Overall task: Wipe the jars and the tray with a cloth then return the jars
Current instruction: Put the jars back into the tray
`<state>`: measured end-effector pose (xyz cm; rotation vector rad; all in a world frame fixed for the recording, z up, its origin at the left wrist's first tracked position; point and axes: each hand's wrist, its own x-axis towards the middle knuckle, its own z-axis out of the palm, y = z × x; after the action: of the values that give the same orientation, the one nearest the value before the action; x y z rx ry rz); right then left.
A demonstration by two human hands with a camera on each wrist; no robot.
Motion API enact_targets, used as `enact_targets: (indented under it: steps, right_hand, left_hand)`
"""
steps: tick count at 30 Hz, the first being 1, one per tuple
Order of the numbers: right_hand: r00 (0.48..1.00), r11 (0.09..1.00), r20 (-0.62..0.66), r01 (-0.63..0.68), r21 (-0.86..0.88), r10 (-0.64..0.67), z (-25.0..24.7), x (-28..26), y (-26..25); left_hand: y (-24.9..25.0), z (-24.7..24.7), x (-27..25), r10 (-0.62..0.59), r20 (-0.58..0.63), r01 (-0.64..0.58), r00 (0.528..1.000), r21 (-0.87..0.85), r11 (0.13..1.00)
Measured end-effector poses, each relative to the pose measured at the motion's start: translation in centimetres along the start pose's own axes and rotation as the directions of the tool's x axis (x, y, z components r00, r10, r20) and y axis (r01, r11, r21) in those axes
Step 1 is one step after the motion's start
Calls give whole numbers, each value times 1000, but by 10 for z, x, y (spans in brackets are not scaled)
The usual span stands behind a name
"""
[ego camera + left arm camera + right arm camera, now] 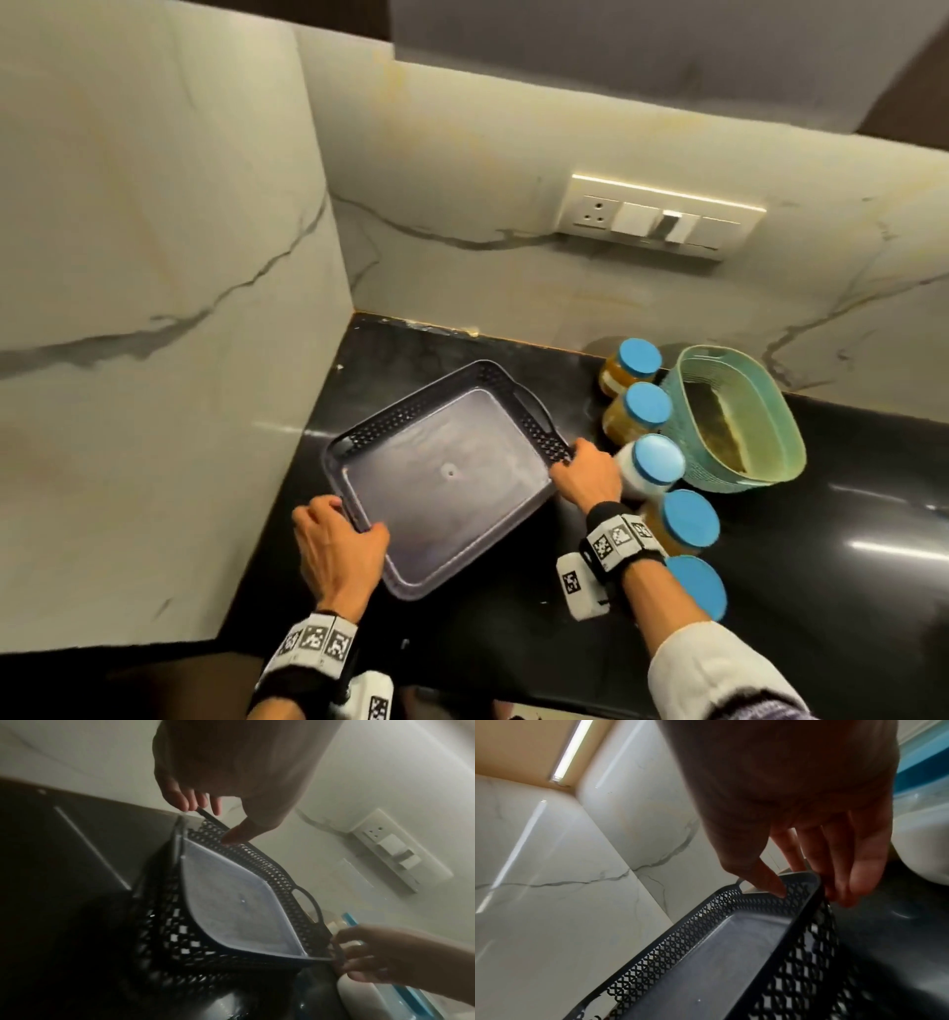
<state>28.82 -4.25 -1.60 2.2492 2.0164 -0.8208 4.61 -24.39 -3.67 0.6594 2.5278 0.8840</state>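
A dark grey tray (390, 426) with lattice walls and nothing in it sits askew over the black counter (847, 514); whether it is lifted off the counter I cannot tell. My left hand (341, 545) grips its near left corner, thumb inside the wall, fingers outside (210, 821). My right hand (585, 475) pinches the right corner the same way (811, 892). Several jars with blue lids (659, 460) stand in a row just right of the tray. A yellowish cloth-like thing (719, 426) lies in a teal basket.
The teal basket (683, 406) stands right of the jars, by the back wall. A marble side wall (154, 308) closes off the left of the counter. A switch panel (662, 218) is on the back wall. Bare counter extends on the right.
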Motion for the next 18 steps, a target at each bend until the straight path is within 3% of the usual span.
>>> enact_targets:
  steps: [2,4,7,10,12,15,18]
  right_hand:
    - [999,999,-22,-36,32,36,9,2,2]
    - [998,995,-17,-65,79,66,16,2,6]
    - [990,970,-28,-129,204,138,27,-1,7]
    - [978,858,19,-191,477,207,41,-3,-4]
    - [974,772,60,-210,600,218,54,2,-18]
    - [962,652,116,-254,715,248,69,10,-48]
    - [951,591,113,-269,761,287,79,18,-81]
  left_hand:
    - [-15,-3,5,-127,133,135,983,-53,989]
    - [-24,-2,12,-114,188,140,976,-135,981]
    - [-21,-3,34,-66,148,93,987,-185,978]
    - [-4,-4,75,-27,133,63,991,-276,959]
    - [9,-3,106,61,163,-11,985,-286,958]
    - [29,0,135,222,161,-195,962,-169,966]
    - [33,8,147,450,150,-458,880,24,889]
